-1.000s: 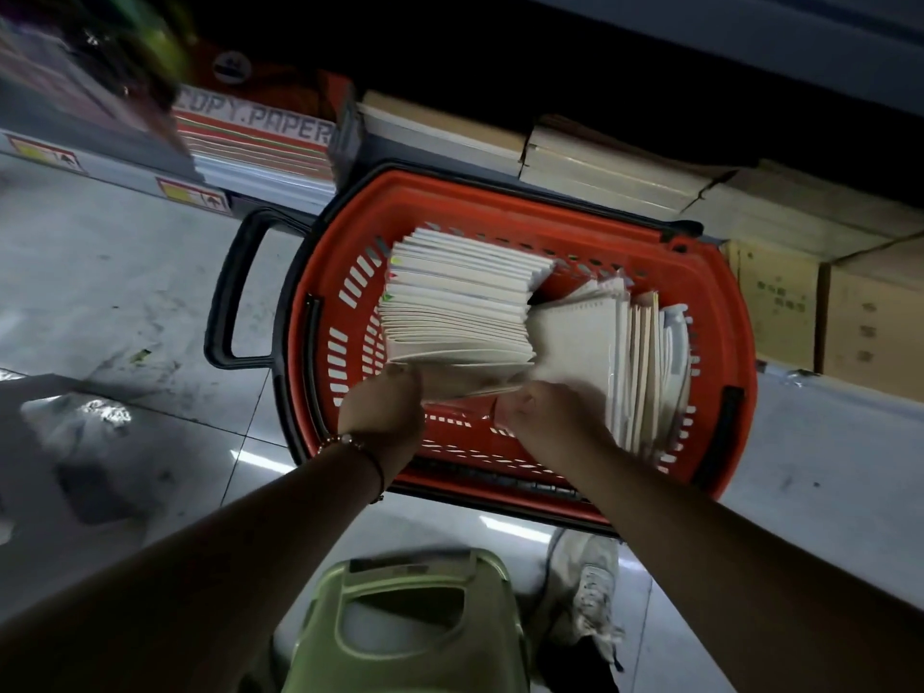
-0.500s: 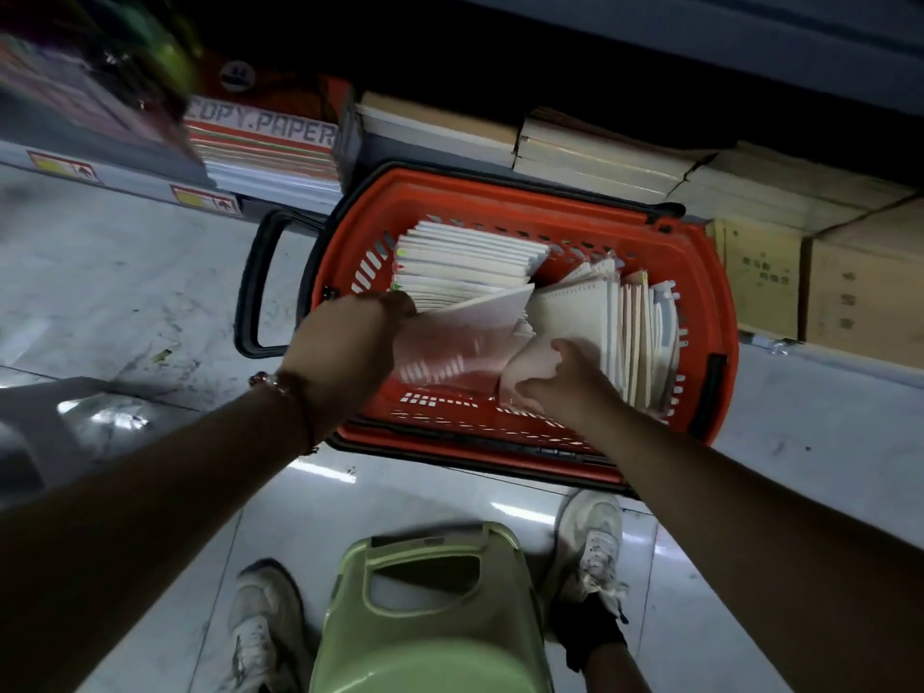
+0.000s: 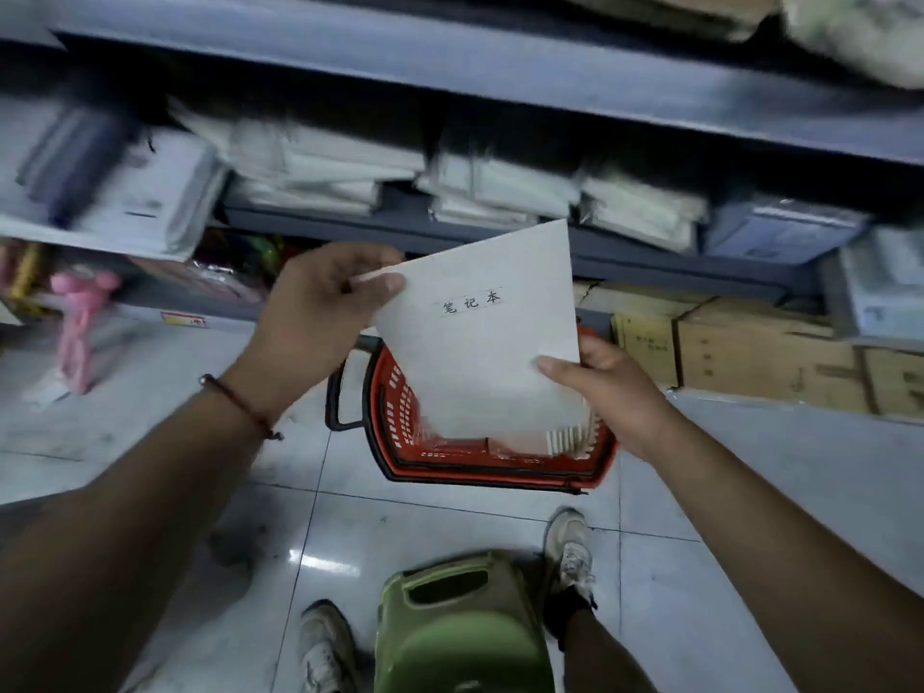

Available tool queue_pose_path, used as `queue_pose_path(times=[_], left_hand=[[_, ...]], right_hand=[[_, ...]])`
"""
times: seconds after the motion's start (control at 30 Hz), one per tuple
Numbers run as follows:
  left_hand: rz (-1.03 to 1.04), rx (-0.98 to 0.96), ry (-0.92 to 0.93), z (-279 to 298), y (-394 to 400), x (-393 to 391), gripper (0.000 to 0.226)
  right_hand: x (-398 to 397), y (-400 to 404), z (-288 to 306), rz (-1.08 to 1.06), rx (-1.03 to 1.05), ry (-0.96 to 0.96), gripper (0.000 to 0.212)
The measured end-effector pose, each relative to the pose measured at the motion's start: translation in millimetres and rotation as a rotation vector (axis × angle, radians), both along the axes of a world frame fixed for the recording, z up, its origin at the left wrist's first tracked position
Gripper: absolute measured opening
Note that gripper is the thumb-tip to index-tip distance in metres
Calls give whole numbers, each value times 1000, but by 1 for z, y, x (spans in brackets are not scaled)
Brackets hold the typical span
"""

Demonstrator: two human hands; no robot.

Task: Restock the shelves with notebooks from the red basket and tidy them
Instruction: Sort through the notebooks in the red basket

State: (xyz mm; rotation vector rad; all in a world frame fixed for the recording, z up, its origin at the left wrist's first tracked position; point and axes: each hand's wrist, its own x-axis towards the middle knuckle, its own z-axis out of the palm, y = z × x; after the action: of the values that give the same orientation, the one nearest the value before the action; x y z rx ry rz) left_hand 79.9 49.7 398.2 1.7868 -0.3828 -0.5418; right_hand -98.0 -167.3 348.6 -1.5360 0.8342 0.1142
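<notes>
Notebook (image 3: pixel 480 337) held above basket (image 3: pixel 400 432), cover up, tilted. Left hand (image 3: pixel 320 312) pinches its top-left corner; right hand (image 3: pixel 607 387) grips its lower-right edge, thumb on cover. One notebook held; more upright in basket, count unclear.

shelf (image 3: pixel 500 232) packed, floor (image 3: pixel 450 517) open

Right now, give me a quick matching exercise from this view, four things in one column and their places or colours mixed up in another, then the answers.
Things:
1. notebook
2. red basket
3. green stool
4. cardboard boxes

Places or colours:
A. on the floor under the lowest shelf, at right
B. held by the left hand and the right hand
C. on the tiles, below the notebook
D. between the two shoes

Pairs: 1-B, 2-C, 3-D, 4-A
</notes>
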Motion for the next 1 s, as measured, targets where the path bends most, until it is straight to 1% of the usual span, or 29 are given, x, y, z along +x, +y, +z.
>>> queue_pose_path(times=[0.03, 0.1, 0.13, 0.2, 0.23, 0.3, 0.37, 0.43, 0.5, 0.57, 0.67, 0.73, 0.77, 0.83, 0.9, 1.0], left_hand=[[44, -38, 2, 20, -1, -6, 15], [131, -99, 46, 53, -1, -21, 28], [167, -149, 119, 67, -2, -31, 35], [176, -264, 333, 92, -2, -54, 45], [137, -284, 434, 102, -2, -67, 44], [-40, -223, 588, 115, -1, -93, 40], [-240, -163, 658, 124, -3, -118, 46], [-318, -159, 650, 136, -14, -130, 43], [-318, -168, 577, 151, -36, -133, 35], [-294, -199, 523, 166, -66, -128, 32], [-239, -220, 456, 187, -120, -109, 29], [-223, -238, 423, 197, -157, -91, 31], [-213, -243, 408, 200, -176, -81, 32], [-204, -245, 382, 205, -210, -62, 35], [-215, -246, 347, 207, -237, -47, 38], [-168, -209, 271, 201, -274, -33, 38]], right_hand=[[-9, 4, 26, -49, 22, -19, 23], [-26, 12, 76, -136, 55, -55, 21], [-36, 16, 99, -176, 60, -76, 21], [-56, 23, 142, -248, 65, -119, 21], [-65, 26, 162, -285, 69, -144, 22], [-79, 29, 193, -359, 107, -210, 26], [-87, 29, 217, -421, 143, -262, 30], [-89, 21, 234, -485, 135, -285, 30], [-90, 7, 245, -532, 108, -294, 25], [-88, -14, 254, -546, 118, -301, 23], [-84, -57, 269, -494, 170, -311, 27], [-79, -88, 275, -397, 167, -309, 33], [-74, -102, 277, -360, 152, -302, 35], [-63, -127, 279, -350, 94, -273, 33], [-49, -148, 279, -390, 46, -260, 28], [-25, -185, 274, -436, -25, -247, 29]])
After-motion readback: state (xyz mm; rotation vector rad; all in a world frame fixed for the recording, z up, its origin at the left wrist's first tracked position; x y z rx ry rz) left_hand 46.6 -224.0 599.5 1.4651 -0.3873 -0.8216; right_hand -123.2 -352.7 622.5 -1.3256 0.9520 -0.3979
